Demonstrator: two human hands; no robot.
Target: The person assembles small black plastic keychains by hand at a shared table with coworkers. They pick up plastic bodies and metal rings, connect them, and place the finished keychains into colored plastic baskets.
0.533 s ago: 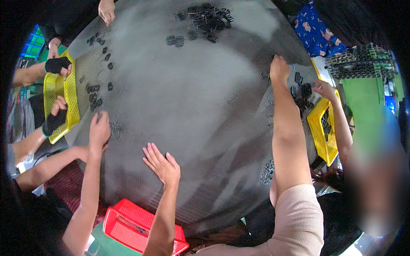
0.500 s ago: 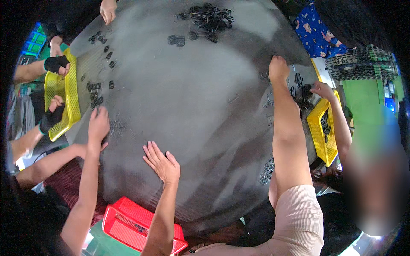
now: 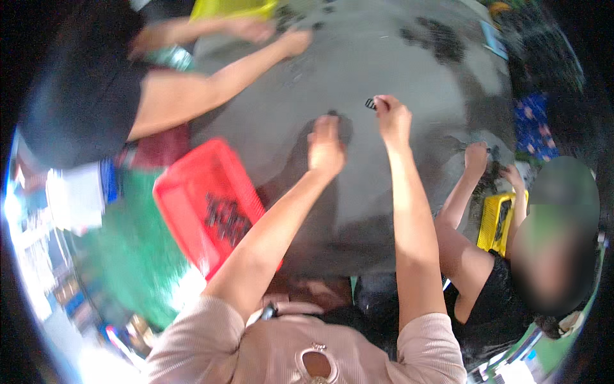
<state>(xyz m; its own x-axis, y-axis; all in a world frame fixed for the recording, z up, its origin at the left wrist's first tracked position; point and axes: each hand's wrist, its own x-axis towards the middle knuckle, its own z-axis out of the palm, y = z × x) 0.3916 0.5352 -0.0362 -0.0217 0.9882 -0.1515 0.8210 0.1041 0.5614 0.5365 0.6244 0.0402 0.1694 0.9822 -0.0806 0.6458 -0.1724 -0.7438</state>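
Observation:
Over the middle of the grey table (image 3: 358, 211), my right hand (image 3: 394, 121) pinches a small black slotted buckle (image 3: 371, 104), which sticks out left of the fingertips. Close by on the left, my left hand (image 3: 327, 146) reaches over the tabletop, its fingers blurred. A small dark piece (image 3: 332, 113) shows at those fingertips; whether they grip it or only touch it is unclear. To the left of my left forearm is a red plastic basket (image 3: 173, 185) with a heap of black pieces (image 3: 225, 217) inside.
At the upper left, a co-worker's hands (image 3: 294, 42) work beside dark pieces and a yellow basket (image 3: 233, 8). Another person's hands (image 3: 475, 157) are over dark pieces on the right, near a second yellow basket (image 3: 489, 221). A large dark pile (image 3: 438, 40) lies at the far right.
The view has swung left. My right hand has come from the pieces at the right to mid-table and now holds a buckle. My left hand, flat before, has moved forward.

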